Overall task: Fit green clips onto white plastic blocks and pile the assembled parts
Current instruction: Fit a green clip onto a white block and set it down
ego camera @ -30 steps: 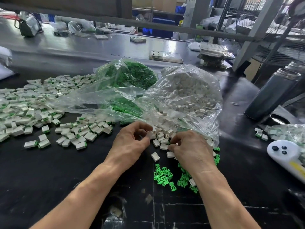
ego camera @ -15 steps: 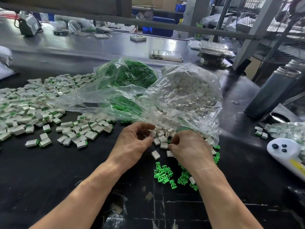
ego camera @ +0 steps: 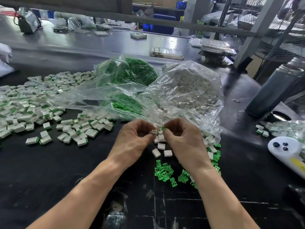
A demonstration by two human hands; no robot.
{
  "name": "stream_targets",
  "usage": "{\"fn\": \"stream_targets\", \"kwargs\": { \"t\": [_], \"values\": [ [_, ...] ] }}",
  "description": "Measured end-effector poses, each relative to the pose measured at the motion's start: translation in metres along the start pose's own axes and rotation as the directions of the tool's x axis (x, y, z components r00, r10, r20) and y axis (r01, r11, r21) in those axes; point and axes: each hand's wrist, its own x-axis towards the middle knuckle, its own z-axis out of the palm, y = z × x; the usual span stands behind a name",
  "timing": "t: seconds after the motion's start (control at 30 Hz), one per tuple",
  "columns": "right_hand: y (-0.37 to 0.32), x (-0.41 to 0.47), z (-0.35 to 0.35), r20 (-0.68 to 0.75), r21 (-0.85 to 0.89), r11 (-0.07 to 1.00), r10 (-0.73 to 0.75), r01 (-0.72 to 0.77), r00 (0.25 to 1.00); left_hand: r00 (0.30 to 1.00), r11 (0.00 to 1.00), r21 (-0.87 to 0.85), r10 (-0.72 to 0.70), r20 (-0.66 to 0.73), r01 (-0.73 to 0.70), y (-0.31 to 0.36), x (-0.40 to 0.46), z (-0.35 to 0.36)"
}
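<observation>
My left hand [ego camera: 132, 138] pinches a white plastic block [ego camera: 153, 131] between thumb and fingers. My right hand [ego camera: 183, 138] pinches a small green clip [ego camera: 163, 128] just right of that block, close to it. Both hands hover in front of the open clear bag of white blocks [ego camera: 186, 90]. Loose white blocks [ego camera: 160, 146] lie under the hands, and loose green clips [ego camera: 163, 171] are scattered nearer to me. A clear bag of green clips [ego camera: 128, 71] lies behind. The pile of assembled parts [ego camera: 33, 103] spreads over the table's left side.
A dark metal flask [ego camera: 274, 90] stands at the right, its cap [ego camera: 279, 116] beside it. A white controller [ego camera: 288, 151] lies at the right edge next to a small bag of parts [ego camera: 287, 129]. Trays and boxes [ego camera: 166, 52] sit on the far bench.
Both hands have lifted off the loose blocks. The left hand now holds a white block up and the right hand shows a green clip next to it.
</observation>
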Motion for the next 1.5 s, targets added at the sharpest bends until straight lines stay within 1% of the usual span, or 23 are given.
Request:
{"fn": "stream_targets", "kwargs": {
  "t": [0.07, 0.13, 0.23, 0.37, 0.47, 0.6, 0.7, 0.77, 0.87, 1.07, 1.2, 1.5],
  "values": [
    [-0.001, -0.001, 0.003, 0.019, 0.142, 0.990, 0.020, -0.023, 1.000, 1.000, 1.000, -0.014, 0.003, -0.016, -0.004, 0.002, -0.001, 0.000],
    [-0.002, -0.002, 0.006, 0.052, 0.238, 0.971, 0.023, -0.035, 0.998, 0.999, 1.000, -0.009, -0.003, -0.037, 0.002, 0.003, -0.002, 0.001],
    [-0.002, -0.003, 0.008, 0.066, 0.266, 0.964, 0.005, -0.022, 0.998, 0.999, 1.000, -0.022, 0.005, -0.051, -0.006, 0.005, -0.002, 0.000],
    [-0.001, -0.002, 0.009, 0.067, 0.339, 0.939, 0.028, -0.049, 0.997, 0.999, 0.999, -0.030, 0.014, -0.043, -0.016, 0.006, -0.001, -0.002],
    [0.001, -0.001, 0.009, 0.082, 0.368, 0.928, 0.033, -0.062, 0.996, 0.999, 0.997, -0.068, 0.020, -0.036, -0.022, 0.007, -0.001, -0.001],
    [0.002, 0.000, 0.009, 0.084, 0.344, 0.938, 0.007, -0.036, 0.996, 0.999, 0.992, -0.119, 0.028, -0.039, -0.032, 0.008, -0.002, -0.002],
    [0.002, -0.001, 0.008, 0.070, 0.299, 0.954, -0.017, -0.005, 0.997, 0.998, 0.992, -0.117, 0.038, -0.048, -0.043, 0.009, -0.002, -0.001],
    [0.001, -0.001, 0.008, 0.059, 0.306, 0.952, -0.013, -0.006, 0.998, 0.997, 0.993, -0.106, 0.042, -0.061, -0.048, 0.010, -0.001, 0.000],
    [-0.001, -0.002, 0.008, 0.067, 0.345, 0.937, 0.025, -0.047, 0.997, 0.997, 0.997, -0.057, 0.051, -0.062, -0.054, 0.011, -0.001, 0.000],
    [-0.001, -0.003, 0.008, 0.115, 0.349, 0.926, 0.111, -0.144, 0.987, 0.995, 0.998, 0.018, 0.067, -0.069, -0.065, 0.012, -0.003, 0.000],
    [-0.001, -0.002, 0.007, 0.120, 0.322, 0.932, 0.131, -0.163, 0.984, 0.994, 0.996, 0.038, 0.084, -0.074, -0.081, 0.013, -0.003, 0.000],
    [0.002, -0.001, 0.004, 0.199, 0.243, 0.952, 0.138, -0.186, 0.970, 0.988, 0.980, 0.155, 0.138, -0.070, -0.126, 0.007, -0.003, -0.002]
  ]
}}
